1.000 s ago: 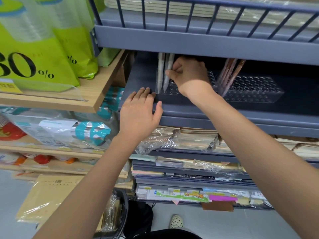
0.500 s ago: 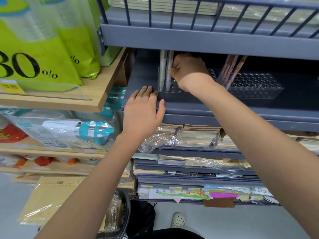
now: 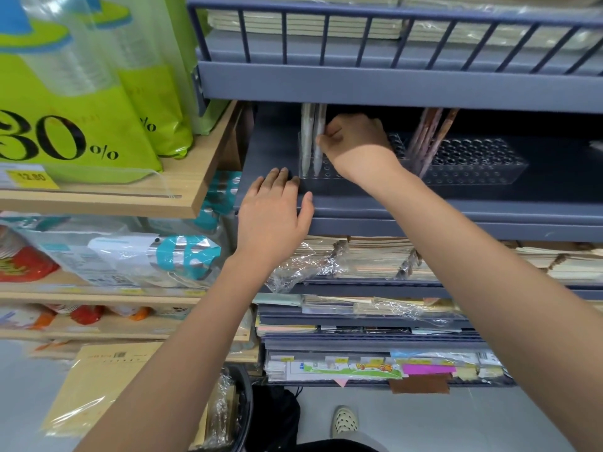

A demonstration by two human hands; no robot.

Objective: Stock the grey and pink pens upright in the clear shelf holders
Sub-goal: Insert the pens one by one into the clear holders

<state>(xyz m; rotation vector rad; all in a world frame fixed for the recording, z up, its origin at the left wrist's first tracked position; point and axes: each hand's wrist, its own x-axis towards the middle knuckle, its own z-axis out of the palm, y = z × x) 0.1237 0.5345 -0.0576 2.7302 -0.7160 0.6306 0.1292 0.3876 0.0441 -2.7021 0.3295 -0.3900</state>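
My right hand pinches a grey pen at upper middle of the frame, holding it upright so its tip seats in the left clear holder. My left hand lies open and flat on the shelf edge beside it, probably to steady it. The pink pens lean in the right holder.

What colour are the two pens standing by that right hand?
The pens are pale grey, nearly white; the head view shows them.
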